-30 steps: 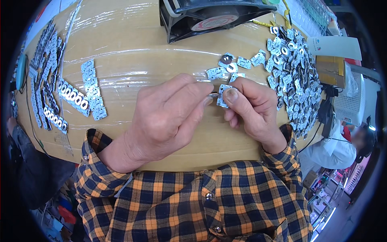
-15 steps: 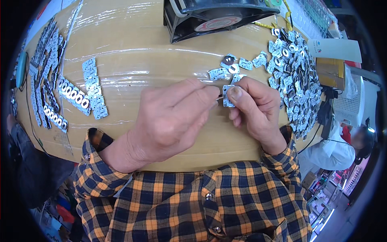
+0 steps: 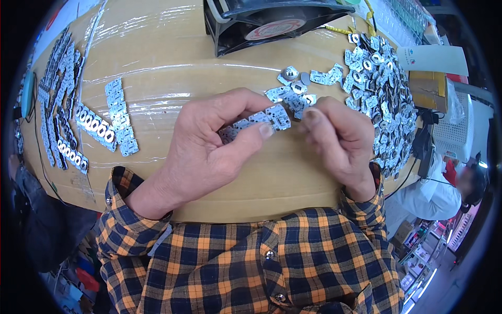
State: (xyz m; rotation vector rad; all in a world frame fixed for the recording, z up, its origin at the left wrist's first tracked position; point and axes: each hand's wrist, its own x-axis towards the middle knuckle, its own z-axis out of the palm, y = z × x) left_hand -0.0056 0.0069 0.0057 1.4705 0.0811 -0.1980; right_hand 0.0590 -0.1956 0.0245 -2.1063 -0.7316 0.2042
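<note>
My left hand is closed around a strip of small white-and-grey circuit boards. The thumb presses on the strip, whose end sticks out past the fingertips; the rest is partly hidden in the palm. To its right, my right hand is curled, thumb against the fingers, slightly blurred; whatever may be between the fingertips cannot be made out. Just beyond those fingertips is a circuit board, blurred, near a few loose boards. One board there carries a round metal coin cell.
A large heap of boards covers the table's right side. Board strips and rows with white rings lie left. A black fan stands at the back. A white basket and a person in white are at right.
My left hand has turned, now showing the board strip in its grip. My right hand has moved slightly right, away from the board it was pinching. The loose boards ahead are arranged differently.
</note>
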